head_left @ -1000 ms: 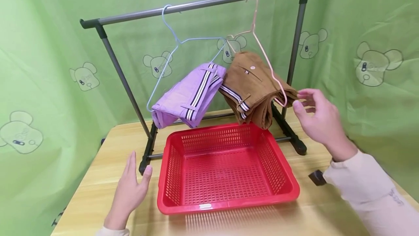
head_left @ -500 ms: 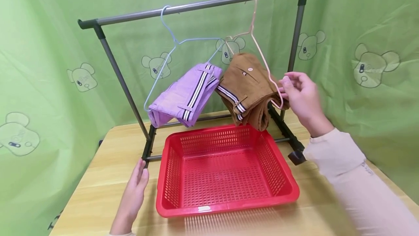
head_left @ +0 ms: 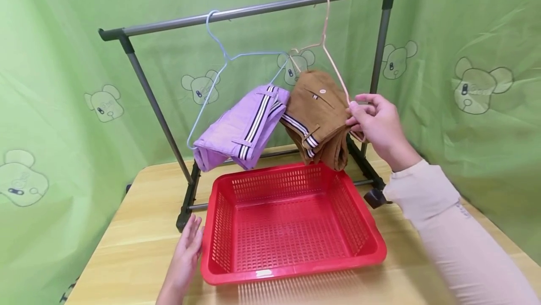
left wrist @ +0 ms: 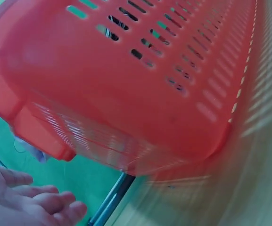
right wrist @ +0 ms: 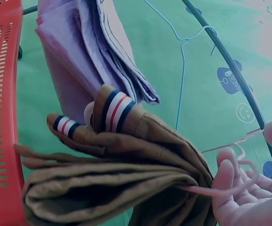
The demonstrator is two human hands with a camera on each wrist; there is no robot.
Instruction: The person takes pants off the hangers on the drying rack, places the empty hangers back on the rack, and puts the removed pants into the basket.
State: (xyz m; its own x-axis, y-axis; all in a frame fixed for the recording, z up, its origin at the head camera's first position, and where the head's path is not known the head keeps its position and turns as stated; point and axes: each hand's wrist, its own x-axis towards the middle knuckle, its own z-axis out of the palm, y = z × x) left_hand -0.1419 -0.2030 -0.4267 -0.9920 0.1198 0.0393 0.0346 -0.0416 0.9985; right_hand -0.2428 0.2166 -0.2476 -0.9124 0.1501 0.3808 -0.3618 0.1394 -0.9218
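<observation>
Folded brown trousers (head_left: 314,103) hang over the lower bar of a pink hanger (head_left: 333,60). My right hand (head_left: 378,121) pinches that hanger's right side between thumb and fingers, beside the trousers; the right wrist view shows the pink wire (right wrist: 220,191) among the fingers. Folded purple trousers (head_left: 236,124) hang to the left on a blue hanger (head_left: 210,91). Low at the left, my left hand (head_left: 185,251) stands beside the red basket (head_left: 209,248), fingers loosely extended and holding nothing. Its relaxed fingers (left wrist: 51,200) also show in the left wrist view, close to the basket wall (left wrist: 103,89).
A grey clothes rack (head_left: 262,9) stands on the wooden table (head_left: 122,248), its rail carrying both hangers. The basket lies in front of it, under the trousers' lower ends. Green curtain (head_left: 55,60) surrounds the table, and a dark caster (head_left: 375,198) sits near the right sleeve.
My right hand has moved left from the edge of the brown trousers onto the pink hanger's side. My left hand has shifted right, closer to the basket's left wall.
</observation>
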